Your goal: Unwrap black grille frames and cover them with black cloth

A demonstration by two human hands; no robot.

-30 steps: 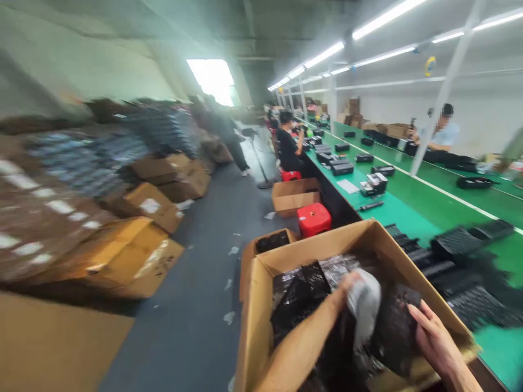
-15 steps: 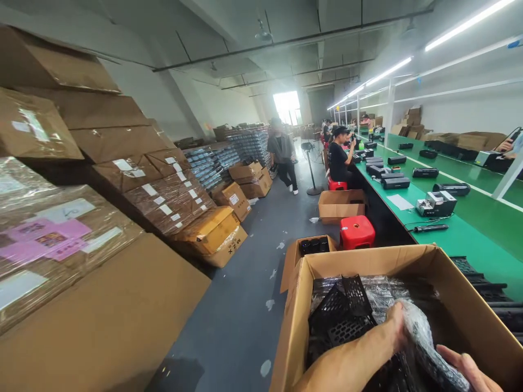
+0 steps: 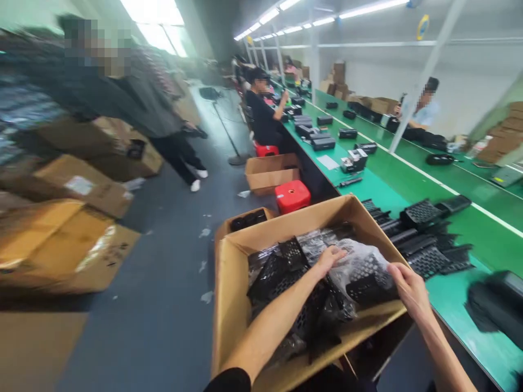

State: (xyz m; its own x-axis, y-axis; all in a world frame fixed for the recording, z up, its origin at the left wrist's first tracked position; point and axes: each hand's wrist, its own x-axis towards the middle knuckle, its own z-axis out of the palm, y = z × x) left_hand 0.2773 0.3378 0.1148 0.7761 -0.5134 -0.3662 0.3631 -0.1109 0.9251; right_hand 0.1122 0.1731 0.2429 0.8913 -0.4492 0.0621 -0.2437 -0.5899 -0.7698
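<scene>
A clear plastic bag (image 3: 362,256) with a black perforated part (image 3: 370,286) inside is held over the open cardboard box (image 3: 232,283). My left hand (image 3: 330,259) pinches the bag's left end. At its right end, the fingers of my right hand (image 3: 406,286) are closed on the plastic. Beneath my left forearm, black perforated panels (image 3: 292,256) and crumpled clear wrapping lie in the box. The bottom of the box is hidden under them.
More black perforated panels (image 3: 425,256) are piled on the green workbench (image 3: 453,296) at right. A red stool (image 3: 292,196) and a smaller carton (image 3: 272,174) stand beyond the box. A person (image 3: 143,103) is on the aisle at left; another person (image 3: 263,111) sits at the bench.
My view has swung to the right. The bag has been turned so its perforated part shows, and both hands now hold its opposite ends. The walking person appears much nearer.
</scene>
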